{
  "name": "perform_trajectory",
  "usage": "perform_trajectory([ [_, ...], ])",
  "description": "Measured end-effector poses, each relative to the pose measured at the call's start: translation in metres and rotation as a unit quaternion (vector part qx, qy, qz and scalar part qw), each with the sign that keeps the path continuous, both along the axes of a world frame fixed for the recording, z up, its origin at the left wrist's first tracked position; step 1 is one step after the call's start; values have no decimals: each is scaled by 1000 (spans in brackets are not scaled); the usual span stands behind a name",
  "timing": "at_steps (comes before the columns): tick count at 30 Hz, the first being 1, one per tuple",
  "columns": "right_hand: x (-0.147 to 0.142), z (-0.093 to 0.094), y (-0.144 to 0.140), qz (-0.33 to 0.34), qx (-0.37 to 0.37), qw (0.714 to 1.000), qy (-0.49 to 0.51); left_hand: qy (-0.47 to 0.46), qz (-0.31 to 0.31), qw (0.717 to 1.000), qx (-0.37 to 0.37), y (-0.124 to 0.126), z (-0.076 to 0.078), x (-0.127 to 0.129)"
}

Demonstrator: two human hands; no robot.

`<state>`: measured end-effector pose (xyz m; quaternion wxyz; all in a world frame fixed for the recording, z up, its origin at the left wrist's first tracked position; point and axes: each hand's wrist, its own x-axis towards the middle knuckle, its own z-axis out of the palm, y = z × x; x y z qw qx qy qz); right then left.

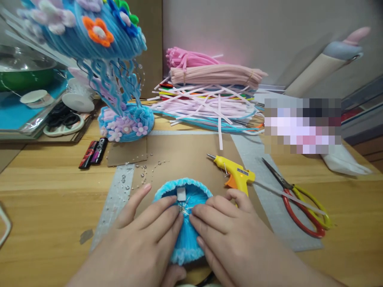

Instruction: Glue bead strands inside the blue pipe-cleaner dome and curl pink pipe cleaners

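A bowl-shaped blue dome made of fuzzy pipe cleaners (187,252) lies hollow side up in front of me. My left hand (152,227) grips its left side, fingers pressed on the inner wall near the centre and the little finger raised. From the other side my right hand (230,225) holds it, fingertips pressed inside close to the left ones. Thin clear or silvery strands (183,208) gather at the centre between my fingertips. A small white square piece (181,193) sits on the far inner wall. Part of the dome is hidden under my hands.
Right of the dome are a yellow glue gun (236,171) and red-and-yellow-handled scissors (299,203). Strung beads (143,175) lie to the left. A finished blue jellyfish ornament (98,40) stands back left, pipe-cleaner bundles (209,103) behind. Beneath is a brown board (191,151).
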<state>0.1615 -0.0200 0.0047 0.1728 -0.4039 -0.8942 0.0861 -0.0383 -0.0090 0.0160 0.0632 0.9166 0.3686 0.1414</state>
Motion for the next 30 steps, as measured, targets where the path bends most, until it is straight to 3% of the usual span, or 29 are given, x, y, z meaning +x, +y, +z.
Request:
perform_trajectory([
  [11,-5,-3,1,-14,-25,1000,-10,12,-12,1000,5,-1,-12,-7],
  [30,-4,-3,2,1,-79,997,17,17,-14,1000,-3,2,-10,-7],
])
